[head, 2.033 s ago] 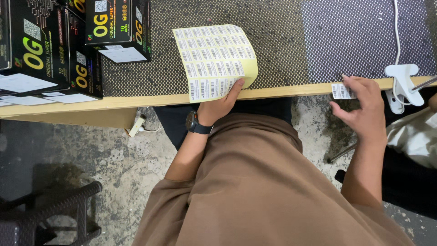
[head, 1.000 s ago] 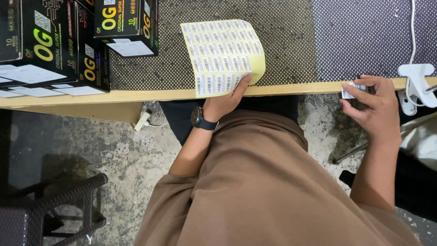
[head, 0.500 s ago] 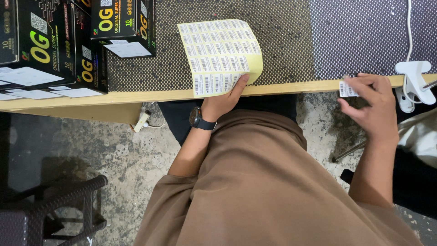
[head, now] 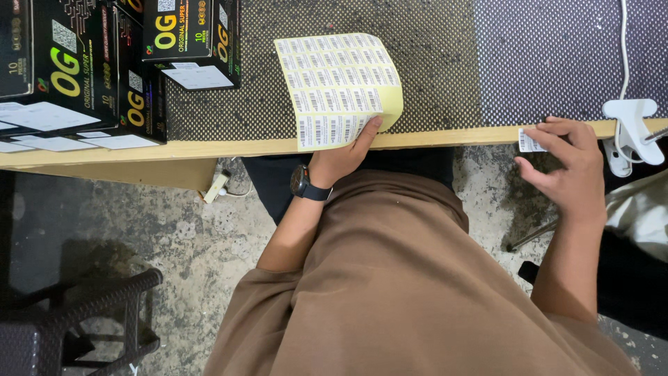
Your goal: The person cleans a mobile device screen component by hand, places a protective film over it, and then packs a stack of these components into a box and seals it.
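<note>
- The sticker sheet is pale yellow backing paper covered in rows of small white barcode labels; its right edge curls up so you see bare yellow there, and the bottom row hangs over the near edge of the table.
- Left hand is closed on the bottom edge of that sheet, thumb on top near the lower right corner. There's a dark watch on that wrist.
- Right hand is well off to the right at the table edge, fingertips pinching 1 small white barcode label, the same kind as on the sheet.
- Just right of that hand a white clip is clamped on the table edge, with a white cable running up from it.
- On the left sit black boxes with yellow and green print, white labels on their near faces.
- The table top has a dark dotted mat.
</note>
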